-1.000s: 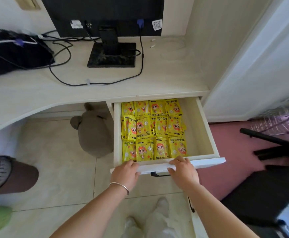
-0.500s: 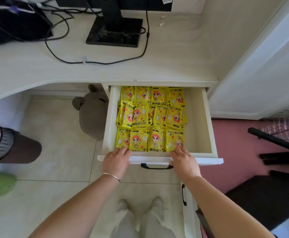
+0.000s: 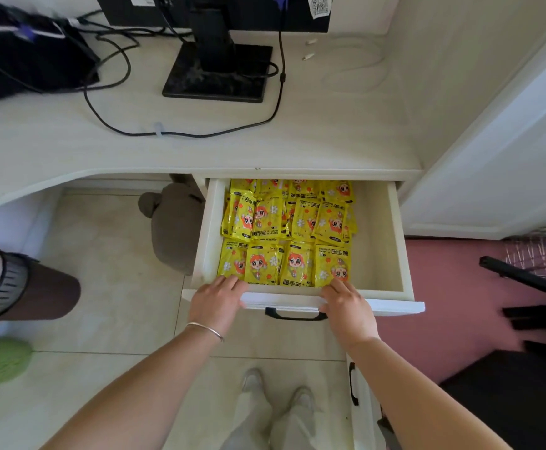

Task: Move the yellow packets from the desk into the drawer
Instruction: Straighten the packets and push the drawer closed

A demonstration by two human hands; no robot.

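Note:
Several yellow packets (image 3: 284, 235) with a cartoon face lie in rows in the left and middle of the white drawer (image 3: 385, 241), which stands pulled out under the desk (image 3: 297, 151). My left hand (image 3: 218, 303) rests on the drawer's front rim at the left, its fingertips reaching over to the nearest packets. At the middle right of the same rim lies my right hand (image 3: 346, 306), its fingers touching a front-row packet. Neither hand holds a packet. No yellow packets show on the desk top.
A black monitor stand (image 3: 216, 76), black cables (image 3: 200, 133) and a black bag (image 3: 28, 56) sit on the desk. A grey plush (image 3: 174, 225) lies on the floor left of the drawer. A black handle (image 3: 294, 315) is on the drawer front. A second open drawer (image 3: 359, 391) sits lower down.
The drawer has slid a little in under the desk, so its back row is partly hidden. Both hands stayed on the front rim, fingertips now over the front packets.

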